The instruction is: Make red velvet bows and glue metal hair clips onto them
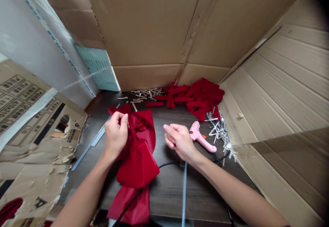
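My left hand (116,133) is closed, pinching the gathered middle of a large red fabric bow (138,151) that lies on the dark table (169,186). The bow's tails hang toward the near edge. My right hand (179,139) hovers just right of the bow with fingers loosely curled, and nothing shows in it. A pink glue gun (202,138) lies on the table directly beyond the right hand, its black cord running off toward me.
A pile of red fabric strips (196,96) sits at the back. Several metal hair clips (220,131) are scattered at right and more metal clips (145,94) at back centre. Cardboard walls (269,93) enclose the table; torn cardboard (38,141) lies left. A clear glue stick (184,192) lies near the front.
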`<control>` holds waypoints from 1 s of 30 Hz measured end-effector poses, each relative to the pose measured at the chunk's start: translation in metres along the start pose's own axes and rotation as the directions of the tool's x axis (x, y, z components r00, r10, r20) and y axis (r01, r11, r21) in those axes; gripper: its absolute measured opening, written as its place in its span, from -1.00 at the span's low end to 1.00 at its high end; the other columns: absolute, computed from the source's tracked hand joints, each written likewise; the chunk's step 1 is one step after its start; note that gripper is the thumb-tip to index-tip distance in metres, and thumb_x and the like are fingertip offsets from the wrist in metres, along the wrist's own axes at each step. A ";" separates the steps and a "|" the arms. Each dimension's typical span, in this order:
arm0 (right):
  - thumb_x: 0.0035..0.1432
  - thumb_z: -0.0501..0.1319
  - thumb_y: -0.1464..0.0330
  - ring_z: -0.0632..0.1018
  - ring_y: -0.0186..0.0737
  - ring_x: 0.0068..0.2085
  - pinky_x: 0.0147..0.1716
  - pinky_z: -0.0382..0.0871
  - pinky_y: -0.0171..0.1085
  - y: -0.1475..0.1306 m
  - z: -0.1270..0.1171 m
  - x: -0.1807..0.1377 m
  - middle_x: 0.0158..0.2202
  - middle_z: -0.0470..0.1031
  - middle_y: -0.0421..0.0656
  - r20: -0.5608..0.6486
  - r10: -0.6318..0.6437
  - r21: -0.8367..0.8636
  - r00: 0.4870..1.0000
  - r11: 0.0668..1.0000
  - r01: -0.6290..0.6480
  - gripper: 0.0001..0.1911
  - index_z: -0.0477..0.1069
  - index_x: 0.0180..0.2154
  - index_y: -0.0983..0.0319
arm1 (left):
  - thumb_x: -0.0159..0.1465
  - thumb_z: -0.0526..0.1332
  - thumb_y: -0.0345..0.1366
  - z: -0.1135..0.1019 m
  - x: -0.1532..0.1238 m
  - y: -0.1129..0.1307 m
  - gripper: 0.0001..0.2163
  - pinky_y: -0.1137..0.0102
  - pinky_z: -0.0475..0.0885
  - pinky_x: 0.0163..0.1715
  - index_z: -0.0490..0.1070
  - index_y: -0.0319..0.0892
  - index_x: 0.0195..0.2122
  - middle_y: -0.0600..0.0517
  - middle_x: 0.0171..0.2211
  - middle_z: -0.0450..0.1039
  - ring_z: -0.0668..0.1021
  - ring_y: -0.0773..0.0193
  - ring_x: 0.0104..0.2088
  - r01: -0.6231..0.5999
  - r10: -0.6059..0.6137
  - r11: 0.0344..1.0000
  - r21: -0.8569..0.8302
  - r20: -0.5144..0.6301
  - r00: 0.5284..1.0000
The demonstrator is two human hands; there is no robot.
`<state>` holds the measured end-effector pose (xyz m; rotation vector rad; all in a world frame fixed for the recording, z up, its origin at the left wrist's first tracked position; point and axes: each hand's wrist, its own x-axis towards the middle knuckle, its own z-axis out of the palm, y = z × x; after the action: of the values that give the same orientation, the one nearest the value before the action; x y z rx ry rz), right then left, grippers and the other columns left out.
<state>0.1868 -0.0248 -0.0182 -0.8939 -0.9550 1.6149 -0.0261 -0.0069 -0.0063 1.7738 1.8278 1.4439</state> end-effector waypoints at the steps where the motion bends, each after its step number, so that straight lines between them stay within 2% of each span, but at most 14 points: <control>1: 0.00 0.38 0.19 0.21 -0.48 -0.71 -0.73 -0.10 -0.44 0.001 -0.003 0.004 -0.75 0.20 -0.35 0.000 -0.030 -0.056 1.000 0.998 0.030 -0.53 0.14 -0.63 0.22 | 0.25 0.13 -0.29 -0.001 0.003 -0.003 -0.92 0.44 0.29 -0.47 0.32 -0.16 -0.36 0.08 -0.50 0.40 0.43 0.33 -0.52 0.021 -0.021 1.000 -0.006 -0.017 1.000; 4: -0.09 0.43 0.25 0.35 -0.42 -0.63 -0.62 0.15 -0.38 0.001 -0.011 0.012 -0.60 0.45 -0.22 0.034 -0.093 -0.220 0.995 0.970 0.098 -0.65 0.30 -0.52 0.26 | 0.14 0.16 -0.39 -0.004 0.011 -0.014 -0.93 0.41 0.32 -0.42 0.36 -0.16 -0.33 0.05 -0.44 0.46 0.48 0.28 -0.46 0.037 -0.047 0.993 0.112 0.089 0.995; 6: -0.07 0.42 0.26 0.40 -0.38 -0.59 -0.56 0.23 -0.35 0.000 -0.013 0.014 -0.57 0.48 -0.19 0.028 -0.130 -0.282 0.991 0.950 0.132 -0.70 0.35 -0.50 0.28 | 0.10 0.15 -0.41 -0.006 0.013 -0.018 -0.95 0.39 0.28 -0.43 0.37 -0.14 -0.42 0.06 -0.52 0.45 0.48 0.25 -0.49 0.032 -0.081 0.968 0.247 0.187 0.979; 9: -0.01 0.38 0.27 0.39 -0.40 -0.60 -0.57 0.22 -0.36 -0.002 -0.012 0.013 -0.56 0.48 -0.18 0.038 -0.128 -0.237 0.991 0.962 0.133 -0.73 0.37 -0.48 0.29 | 0.10 0.15 -0.42 -0.008 0.011 -0.014 -0.93 0.38 0.26 -0.45 0.39 -0.14 -0.44 0.09 -0.58 0.43 0.47 0.25 -0.52 0.042 -0.106 0.954 0.298 0.202 0.974; 12: 0.03 0.36 0.23 0.34 -0.42 -0.64 -0.69 0.08 -0.42 -0.005 -0.005 0.006 -0.61 0.39 -0.24 0.041 -0.059 -0.070 0.997 0.996 0.062 -0.70 0.32 -0.48 0.27 | 0.14 0.13 -0.43 -0.003 0.002 -0.001 -0.93 0.41 0.30 -0.44 0.38 -0.16 -0.40 0.09 -0.54 0.45 0.47 0.30 -0.52 -0.073 0.033 0.988 0.137 0.268 0.963; 16: 0.02 0.36 0.16 0.29 -0.45 -0.67 -0.79 -0.15 -0.49 -0.004 0.007 -0.006 -0.65 0.13 -0.37 0.060 0.085 0.078 0.995 0.993 -0.089 -0.60 0.18 -0.51 0.21 | 0.22 0.11 -0.46 0.008 -0.017 0.015 -0.91 0.42 0.36 -0.37 0.38 -0.18 -0.33 0.04 -0.43 0.48 0.50 0.32 -0.43 -0.324 0.341 0.939 -0.114 0.432 0.835; 18: 0.08 0.29 0.10 0.24 -0.46 -0.70 -0.80 -0.18 -0.49 -0.001 0.009 -0.009 -0.64 0.07 -0.38 0.096 0.122 0.018 0.988 0.992 -0.125 -0.58 0.13 -0.50 0.19 | 0.25 0.12 -0.44 0.012 -0.024 0.019 -0.92 0.43 0.37 -0.36 0.37 -0.18 -0.30 0.04 -0.41 0.47 0.49 0.32 -0.42 -0.366 0.410 0.912 -0.186 0.465 0.785; 20: 0.21 0.13 0.04 0.25 -0.41 -0.68 -0.79 -0.08 -0.46 0.002 0.006 -0.006 -0.65 0.09 -0.36 0.095 0.056 -0.248 0.994 0.968 -0.031 -0.60 0.17 -0.47 0.19 | 0.26 0.14 -0.41 0.014 -0.028 0.020 -0.94 0.44 0.36 -0.37 0.37 -0.18 -0.26 0.04 -0.40 0.46 0.47 0.33 -0.41 -0.385 0.439 0.898 -0.214 0.487 0.755; 22: 0.27 0.05 0.06 0.41 -0.28 -0.53 -0.65 0.21 -0.36 0.004 -0.003 0.000 -0.57 0.28 -0.23 0.114 -0.075 -0.549 0.991 0.827 0.126 -0.62 0.32 -0.40 0.22 | 0.27 0.13 -0.39 0.014 -0.028 0.019 -0.94 0.42 0.36 -0.37 0.37 -0.20 -0.26 0.02 -0.39 0.44 0.46 0.31 -0.40 -0.438 0.461 0.882 -0.173 0.508 0.728; 24: 0.27 0.10 0.13 0.48 -0.09 -0.20 -0.32 0.39 -0.18 0.006 -0.015 0.005 -0.26 0.48 -0.01 0.181 -0.184 -0.801 0.966 0.543 0.253 -0.67 0.46 -0.22 0.24 | 0.29 0.10 -0.39 0.014 -0.026 0.017 -0.92 0.40 0.35 -0.36 0.37 -0.20 -0.29 0.00 -0.39 0.41 0.45 0.29 -0.39 -0.502 0.476 0.859 -0.098 0.514 0.714; 25: 0.26 0.12 0.16 0.42 0.01 -0.05 -0.17 0.36 -0.09 0.007 -0.021 0.004 -0.07 0.46 0.06 0.220 -0.202 -0.892 0.954 0.354 0.280 -0.67 0.47 -0.10 0.23 | 0.30 0.08 -0.39 0.014 -0.024 0.015 -0.90 0.39 0.35 -0.36 0.37 -0.21 -0.30 0.00 -0.40 0.40 0.44 0.28 -0.39 -0.521 0.479 0.851 -0.069 0.510 0.715; 27: 0.29 0.09 0.19 0.30 0.13 0.10 -0.03 0.27 0.03 0.011 -0.032 -0.006 0.15 0.32 0.09 0.291 -0.175 -0.957 0.941 -0.038 0.288 -0.60 0.41 0.06 0.22 | 0.31 0.07 -0.39 0.014 -0.022 0.014 -0.89 0.38 0.36 -0.35 0.37 -0.21 -0.31 -0.01 -0.40 0.40 0.45 0.27 -0.39 -0.532 0.480 0.846 -0.041 0.494 0.725; 28: 0.31 0.06 0.18 0.27 0.15 0.13 -0.01 0.24 0.05 0.013 -0.036 -0.015 0.19 0.28 0.08 0.319 -0.139 -0.937 0.938 -0.193 0.290 -0.58 0.38 0.10 0.22 | 0.31 0.07 -0.40 0.013 -0.021 0.013 -0.89 0.39 0.36 -0.35 0.37 -0.21 -0.31 -0.01 -0.40 0.40 0.45 0.27 -0.39 -0.532 0.481 0.846 -0.038 0.486 0.729; 30: 0.33 0.02 0.16 0.24 0.13 0.16 0.03 0.22 0.04 0.018 -0.041 -0.038 0.24 0.23 0.05 0.359 -0.063 -0.892 0.931 -0.316 0.322 -0.55 0.36 0.14 0.19 | 0.31 0.07 -0.40 0.013 -0.021 0.014 -0.89 0.38 0.36 -0.35 0.37 -0.21 -0.31 -0.01 -0.41 0.41 0.46 0.27 -0.40 -0.533 0.481 0.846 -0.028 0.473 0.738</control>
<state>0.2244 -0.0584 -0.0479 -1.4871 -2.5874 0.0580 -0.0031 -0.0213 -0.0119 2.5482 1.2407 0.9219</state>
